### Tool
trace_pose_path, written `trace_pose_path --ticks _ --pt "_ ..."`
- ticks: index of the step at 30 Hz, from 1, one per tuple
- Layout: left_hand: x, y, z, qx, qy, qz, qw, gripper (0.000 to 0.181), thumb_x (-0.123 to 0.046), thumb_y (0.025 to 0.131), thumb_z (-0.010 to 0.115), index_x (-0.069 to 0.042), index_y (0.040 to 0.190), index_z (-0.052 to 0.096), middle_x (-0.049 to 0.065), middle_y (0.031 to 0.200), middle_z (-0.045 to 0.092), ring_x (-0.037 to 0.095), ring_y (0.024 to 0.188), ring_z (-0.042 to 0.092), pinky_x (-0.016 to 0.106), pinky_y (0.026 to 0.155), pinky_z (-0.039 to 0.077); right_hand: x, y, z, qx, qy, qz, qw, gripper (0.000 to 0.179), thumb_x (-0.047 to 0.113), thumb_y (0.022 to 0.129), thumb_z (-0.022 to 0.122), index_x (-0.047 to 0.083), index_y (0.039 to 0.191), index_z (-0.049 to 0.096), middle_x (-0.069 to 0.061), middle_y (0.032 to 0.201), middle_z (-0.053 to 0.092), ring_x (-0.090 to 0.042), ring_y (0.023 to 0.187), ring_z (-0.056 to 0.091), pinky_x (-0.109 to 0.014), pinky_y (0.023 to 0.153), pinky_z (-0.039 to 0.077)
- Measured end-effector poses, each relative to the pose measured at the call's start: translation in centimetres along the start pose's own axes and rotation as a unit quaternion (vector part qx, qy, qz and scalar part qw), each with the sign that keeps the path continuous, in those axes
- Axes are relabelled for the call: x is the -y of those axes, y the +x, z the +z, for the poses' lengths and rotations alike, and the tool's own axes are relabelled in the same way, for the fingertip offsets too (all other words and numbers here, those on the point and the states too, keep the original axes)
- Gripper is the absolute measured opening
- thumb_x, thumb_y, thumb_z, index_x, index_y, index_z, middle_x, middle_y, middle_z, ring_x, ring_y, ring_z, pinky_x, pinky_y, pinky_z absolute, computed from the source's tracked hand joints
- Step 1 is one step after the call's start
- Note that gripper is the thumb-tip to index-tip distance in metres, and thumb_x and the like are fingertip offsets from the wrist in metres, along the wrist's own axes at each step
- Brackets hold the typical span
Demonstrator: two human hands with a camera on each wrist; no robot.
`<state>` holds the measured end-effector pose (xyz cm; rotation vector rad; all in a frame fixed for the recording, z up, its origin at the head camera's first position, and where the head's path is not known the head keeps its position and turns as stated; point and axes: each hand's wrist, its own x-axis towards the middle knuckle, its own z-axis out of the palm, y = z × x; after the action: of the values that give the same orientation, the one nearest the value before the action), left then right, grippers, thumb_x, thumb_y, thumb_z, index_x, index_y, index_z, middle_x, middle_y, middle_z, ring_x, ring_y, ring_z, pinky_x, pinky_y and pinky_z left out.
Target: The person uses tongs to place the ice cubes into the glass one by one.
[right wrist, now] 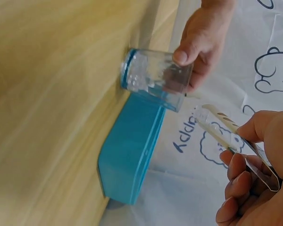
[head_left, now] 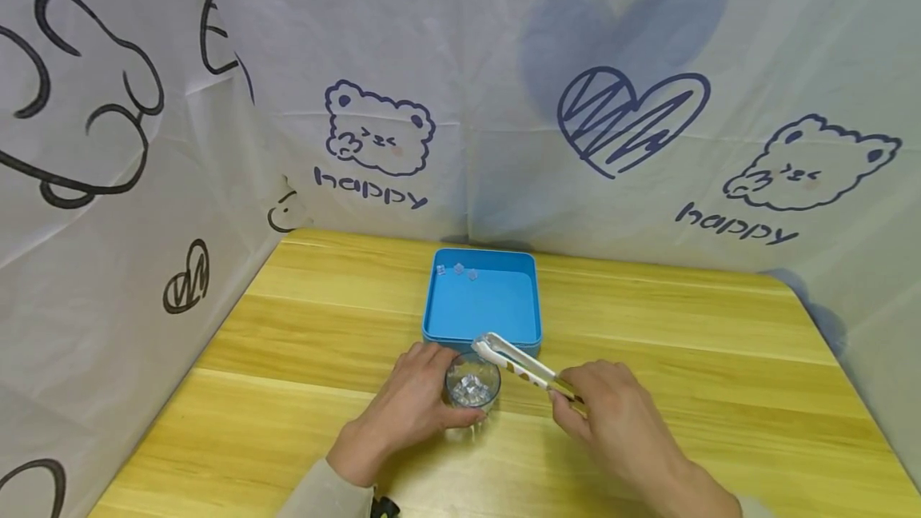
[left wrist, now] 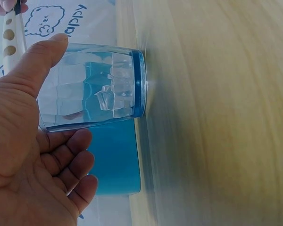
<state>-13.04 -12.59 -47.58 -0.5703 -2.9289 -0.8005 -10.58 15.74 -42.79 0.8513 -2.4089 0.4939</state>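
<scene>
A clear tumbler point(head_left: 498, 387) stands on the table with several clear cubes point(head_left: 471, 392) at its bottom. My left hand point(head_left: 408, 400) holds it from the left, thumb on the near side and fingers on the far side. In my right hand point(head_left: 617, 414) is a pair of white-tipped tongs point(head_left: 528, 368), pinched between thumb and fingers. The tongs' tips are above and beside the tumbler's rim, and a clear cube point(right wrist: 201, 113) appears to sit between them. Behind the tumbler is a light-blue box point(head_left: 484, 310) with 3 clear cubes point(head_left: 459, 268) in its far left corner.
The wooden table point(head_left: 324, 310) reaches back to a white cloth wall point(head_left: 489, 190) printed with bears and hearts. Another cloth wall point(head_left: 108, 278) borders the left side. A small black object point(head_left: 384, 508) shows by my left sleeve.
</scene>
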Motion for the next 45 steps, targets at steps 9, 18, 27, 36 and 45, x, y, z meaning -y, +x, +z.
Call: trace_pose_path --ticks 9,18,27,36,45 --pt "0.1 0.0 0.1 -0.002 0.009 0.003 1.0000 0.079 -0.056 0.076 0.091 -0.006 0.131 0.065 0.005 0.121 0.066 0.025 0.115 0.057 0.048 0.105 0.047 0.2 -1.3 1.2 -0.008 0.009 -0.035 0.9993 0.009 0.018 0.086 0.077 0.013 0.091 0.072 0.008 0.080 0.067 -0.007 0.074 0.059 -0.028 0.066 0.050" --pt "0.2 0.1 0.1 -0.001 0.006 -0.001 1.0000 0.079 -0.056 0.075 0.091 -0.005 0.130 0.065 0.005 0.121 0.066 0.024 0.112 0.056 0.046 0.102 0.048 0.2 -1.8 1.6 -0.010 0.023 -0.041 0.9988 0.013 0.024 0.096 0.069 0.012 0.090 0.071 0.008 0.081 0.068 -0.007 0.076 0.060 -0.027 0.065 0.049" --pt "0.2 0.1 0.1 0.004 0.000 -0.003 1.0000 0.078 -0.055 0.076 0.092 -0.006 0.130 0.066 0.004 0.119 0.066 0.021 0.109 0.055 0.045 0.100 0.048 0.2 -1.9 1.6 -0.004 0.022 -0.035 0.9992 0.009 0.019 0.088 0.076 0.012 0.091 0.071 0.007 0.082 0.070 -0.006 0.076 0.061 -0.026 0.065 0.048" --pt "0.2 0.1 0.2 0.006 0.000 -0.005 1.0000 0.078 -0.055 0.076 0.092 -0.006 0.130 0.065 0.004 0.119 0.065 0.021 0.109 0.054 0.045 0.100 0.048 0.2 -1.9 1.6 0.006 0.015 -0.022 0.9996 0.012 0.016 0.084 0.080 0.013 0.090 0.071 0.008 0.082 0.070 -0.005 0.076 0.060 -0.026 0.065 0.048" --pt "0.2 0.1 0.2 0.004 -0.002 -0.002 1.0000 0.078 -0.054 0.076 0.092 -0.006 0.130 0.065 0.004 0.118 0.065 0.021 0.108 0.054 0.045 0.100 0.048 0.2 -2.0 1.7 0.007 0.016 -0.015 0.9997 0.014 0.015 0.083 0.082 0.012 0.091 0.071 0.008 0.082 0.069 -0.004 0.076 0.059 -0.025 0.065 0.048"
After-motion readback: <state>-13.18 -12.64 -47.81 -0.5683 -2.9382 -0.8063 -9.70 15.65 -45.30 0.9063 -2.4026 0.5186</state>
